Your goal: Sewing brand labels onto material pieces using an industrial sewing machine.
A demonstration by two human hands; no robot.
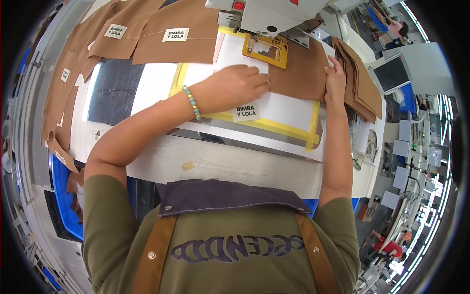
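Observation:
A brown fabric panel [298, 68] lies under the sewing machine head [269, 17], partly beneath its yellow clamp frame [281, 60]. My right hand [335, 81] pinches the panel's right edge between thumb and fingers. At the panel's lower left corner, my left hand [242, 85] is closed, with its fingertips at the edge. Just below the left hand, a white printed label [246, 112] rests on the white work plate [293, 111], overlapping its yellow tape border [276, 126].
Brown panels with sewn white labels [176, 48], joined by a thread, spread over the left side. A stack of brown panels [360, 81] sits at the right, near a screen [391, 73]. A blue bin [63, 196] with brown pieces stands below the table's left edge.

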